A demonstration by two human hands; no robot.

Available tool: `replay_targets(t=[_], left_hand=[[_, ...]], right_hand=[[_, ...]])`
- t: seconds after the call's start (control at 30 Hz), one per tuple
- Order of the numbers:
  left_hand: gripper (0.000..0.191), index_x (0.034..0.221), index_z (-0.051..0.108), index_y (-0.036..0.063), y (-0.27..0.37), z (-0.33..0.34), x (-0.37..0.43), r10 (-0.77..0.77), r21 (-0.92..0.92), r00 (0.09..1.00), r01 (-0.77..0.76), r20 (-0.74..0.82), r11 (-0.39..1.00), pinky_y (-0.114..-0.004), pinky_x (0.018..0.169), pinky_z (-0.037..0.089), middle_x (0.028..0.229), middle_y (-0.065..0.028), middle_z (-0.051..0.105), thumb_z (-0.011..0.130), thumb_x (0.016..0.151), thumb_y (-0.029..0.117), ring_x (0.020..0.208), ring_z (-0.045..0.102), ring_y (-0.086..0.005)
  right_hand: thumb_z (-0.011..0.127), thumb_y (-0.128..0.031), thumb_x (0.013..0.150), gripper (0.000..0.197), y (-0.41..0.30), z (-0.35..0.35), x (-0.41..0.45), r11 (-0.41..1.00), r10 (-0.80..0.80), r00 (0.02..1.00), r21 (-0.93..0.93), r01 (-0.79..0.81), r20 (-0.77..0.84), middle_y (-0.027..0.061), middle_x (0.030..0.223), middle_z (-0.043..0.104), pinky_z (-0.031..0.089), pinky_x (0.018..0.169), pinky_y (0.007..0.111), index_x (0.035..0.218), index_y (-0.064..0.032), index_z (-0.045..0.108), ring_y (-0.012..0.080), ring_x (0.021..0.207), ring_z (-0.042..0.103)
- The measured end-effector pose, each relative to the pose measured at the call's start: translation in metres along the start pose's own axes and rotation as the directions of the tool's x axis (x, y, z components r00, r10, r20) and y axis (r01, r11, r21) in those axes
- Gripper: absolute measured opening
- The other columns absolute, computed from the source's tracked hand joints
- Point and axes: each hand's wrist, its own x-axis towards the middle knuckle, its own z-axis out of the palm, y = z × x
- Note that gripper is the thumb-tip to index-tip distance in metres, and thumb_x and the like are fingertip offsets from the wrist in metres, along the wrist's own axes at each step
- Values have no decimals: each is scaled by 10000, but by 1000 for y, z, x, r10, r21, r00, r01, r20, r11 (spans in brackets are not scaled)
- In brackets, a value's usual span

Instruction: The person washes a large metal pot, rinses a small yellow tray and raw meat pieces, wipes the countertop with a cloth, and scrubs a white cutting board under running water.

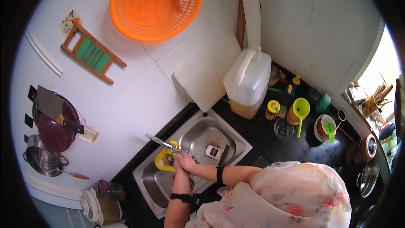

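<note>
My left hand and my right hand are pressed together under the metal faucet. Water runs and splashes around them, over the divider of the stainless steel double sink. Whether anything lies between the palms is hidden. A yellow plastic basket with small items in it sits just left of my hands, partly covered by them. In the right basin, near the drain, lie a small white object with a dark printed patch and a dark bar-shaped object.
A large plastic jug of amber liquid and a white cutting board stand behind the sink. Jars, bowls and a lime-green funnel-shaped scoop crowd the right counter. A cleaver, pots and an orange basket hang on the wall.
</note>
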Motion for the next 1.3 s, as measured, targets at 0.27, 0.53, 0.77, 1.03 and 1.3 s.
replay_targets(t=[0.27, 0.53, 0.77, 1.03, 1.3], left_hand=[[545, 1297, 408, 111, 6, 26, -12, -372, 87, 928, 369, 20, 925, -464, 981, 363, 1328, -114, 439, 335, 928, 505, 1180, 448, -299], [396, 694, 535, 158, 4, 16, 18, -92, 120, 980, 114, -174, 986, -284, 469, 425, 611, 24, 569, 435, 918, 469, 519, 543, -140], [445, 571, 399, 144, 1, 38, 19, -62, 424, 985, 125, -159, 897, -275, 333, 168, 444, 22, 364, 502, 907, 417, 318, 280, -118], [462, 554, 480, 71, -10, 23, 18, 113, 761, 992, -26, -63, 648, -280, 332, 217, 432, -2, 404, 562, 872, 397, 323, 329, -119], [376, 665, 518, 79, 8, -79, -41, -108, 755, 971, 234, -214, 613, -269, 358, 290, 511, -11, 459, 544, 876, 389, 382, 395, -128]], right_hand=[[345, -486, 891, 582, 4, -41, 8, 953, 104, 983, -267, -142, -150, 160, 1467, 187, 198, 1042, 549, 1367, -151, 330, 363, 1356, 131], [359, -437, 898, 460, 25, -52, 20, 838, -127, 991, -529, 133, 47, 183, 1322, 401, 283, 1007, 513, 1232, -148, 488, 374, 1249, 341], [381, -307, 902, 355, 67, -78, 44, 623, -139, 899, -669, 405, 415, 169, 1135, 561, 444, 876, 446, 1091, -69, 564, 353, 1021, 562], [488, -353, 789, 405, 84, -80, 47, 627, 52, 836, -669, 399, 547, 212, 964, 631, 448, 833, 418, 924, -15, 666, 349, 926, 597], [568, -303, 752, 325, 58, -145, 72, 369, 95, 864, -823, 432, 495, 146, 948, 652, 480, 786, 420, 942, -59, 669, 316, 904, 613]])
